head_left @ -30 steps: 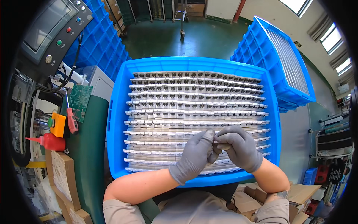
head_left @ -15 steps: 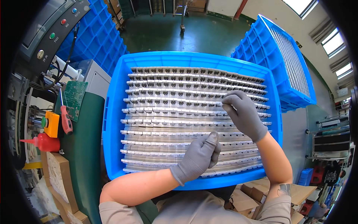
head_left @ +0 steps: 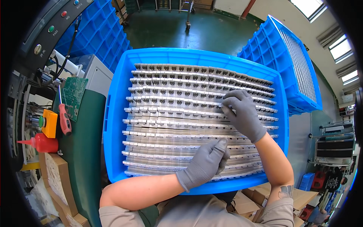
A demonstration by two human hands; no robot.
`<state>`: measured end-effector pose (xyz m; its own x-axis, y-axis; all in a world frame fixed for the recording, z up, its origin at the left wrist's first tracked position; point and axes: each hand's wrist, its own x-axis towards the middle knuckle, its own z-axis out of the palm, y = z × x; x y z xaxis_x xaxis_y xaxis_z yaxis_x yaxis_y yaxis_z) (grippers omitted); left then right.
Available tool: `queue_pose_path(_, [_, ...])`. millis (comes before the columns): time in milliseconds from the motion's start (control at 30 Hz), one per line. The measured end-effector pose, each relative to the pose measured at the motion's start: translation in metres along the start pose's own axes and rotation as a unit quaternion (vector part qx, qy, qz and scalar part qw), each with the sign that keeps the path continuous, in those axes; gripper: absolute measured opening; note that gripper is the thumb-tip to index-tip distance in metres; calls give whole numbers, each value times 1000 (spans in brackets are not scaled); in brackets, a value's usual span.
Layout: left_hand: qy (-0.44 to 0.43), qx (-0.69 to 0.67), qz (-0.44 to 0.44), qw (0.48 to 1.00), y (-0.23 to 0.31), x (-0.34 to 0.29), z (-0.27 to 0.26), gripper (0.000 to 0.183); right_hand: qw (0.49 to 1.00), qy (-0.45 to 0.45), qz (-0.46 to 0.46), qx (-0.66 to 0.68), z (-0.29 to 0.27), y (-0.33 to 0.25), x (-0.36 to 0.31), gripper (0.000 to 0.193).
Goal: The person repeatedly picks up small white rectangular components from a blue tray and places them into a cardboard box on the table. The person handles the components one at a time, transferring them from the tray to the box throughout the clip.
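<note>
In front of me is a large blue plastic crate point(head_left: 196, 53) filled with rows of pale, metallic-looking modules point(head_left: 162, 153). Small dark parts point(head_left: 162, 92) show along the far rows; the near rows look plain silver. Grey knit gloves cover both hands. My right hand point(head_left: 245, 116) is over the right middle of the rows, fingers curled toward the thumb at a module row. Anything between those fingertips is too small to make out. Closer to me, my left hand point(head_left: 208, 160) is closed in a fist with its thumb on top, over the near rows. The fist hides whatever it contains.
At left, a green-covered bench point(head_left: 81, 151) holds a red-handled screwdriver point(head_left: 64, 119), green circuit board point(head_left: 75, 97), red squeeze bottle point(head_left: 46, 143) and orange button box point(head_left: 49, 123). Another blue crate of modules point(head_left: 278, 64) stands far right. Cardboard boxes point(head_left: 245, 204) are below.
The view has shifted slightly. My right hand has moved a little left along the rows, its index finger and thumb now slightly further apart. My left hand remains a fist over the near rows.
</note>
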<state>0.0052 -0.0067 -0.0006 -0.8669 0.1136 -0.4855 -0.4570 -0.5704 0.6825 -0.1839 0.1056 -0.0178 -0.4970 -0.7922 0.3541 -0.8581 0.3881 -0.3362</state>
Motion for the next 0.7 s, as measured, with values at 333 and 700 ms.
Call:
queue_pose_path(333, [35,-56,-32,997,3,2,-1,69,999,8,-7,50,-25,-18,-2,18])
queue_pose_path(700, [27,-86,21,996,1,1,0,66,979,-145,-41,136,-72,-90,-19,19])
